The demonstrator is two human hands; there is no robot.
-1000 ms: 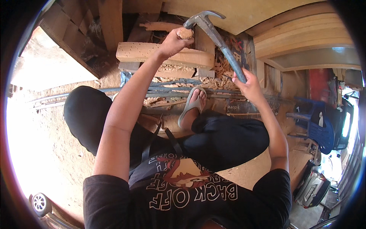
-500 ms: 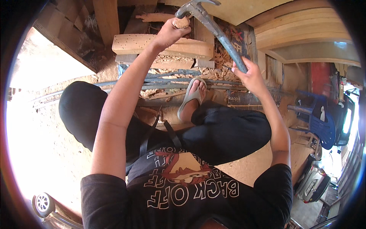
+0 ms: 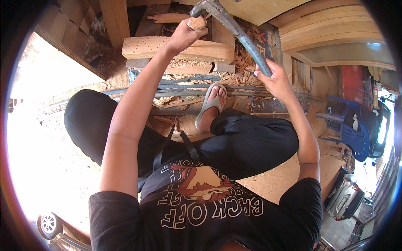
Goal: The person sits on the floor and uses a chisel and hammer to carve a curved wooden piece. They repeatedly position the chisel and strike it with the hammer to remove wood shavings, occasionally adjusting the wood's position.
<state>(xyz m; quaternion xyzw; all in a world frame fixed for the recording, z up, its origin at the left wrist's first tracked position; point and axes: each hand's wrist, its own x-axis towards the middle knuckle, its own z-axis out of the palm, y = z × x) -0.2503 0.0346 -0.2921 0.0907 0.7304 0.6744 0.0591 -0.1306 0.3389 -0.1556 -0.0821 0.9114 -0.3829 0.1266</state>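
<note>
My left hand [image 3: 187,37] is closed around an upright wooden tool handle [image 3: 197,23] with a round, worn, pale top. Whatever lies below that grip is hidden from view. My right hand [image 3: 274,79] grips a claw hammer [image 3: 247,42] by its blue handle, thumb along the shaft. The grey steel hammer head [image 3: 206,7] hangs over or just beside the top of the wooden handle; contact cannot be made out. Just nearer than my left hand lies a thick light wooden beam [image 3: 146,47] with rows of small dark dots on its left part.
Wood chips [image 3: 245,75] litter the ground around the beam. Dark pipes [image 3: 247,88] run across in front of my sandalled foot [image 3: 215,100]. Stacked boards [image 3: 331,27] stand at the far right, with a blue plastic chair [image 3: 351,129] nearer. Vehicles show at both lower edges.
The hammer has shifted slightly left and nearer the wooden handle's top, and its claw has mostly left the picture. My left hand has barely moved and keeps its hold.
</note>
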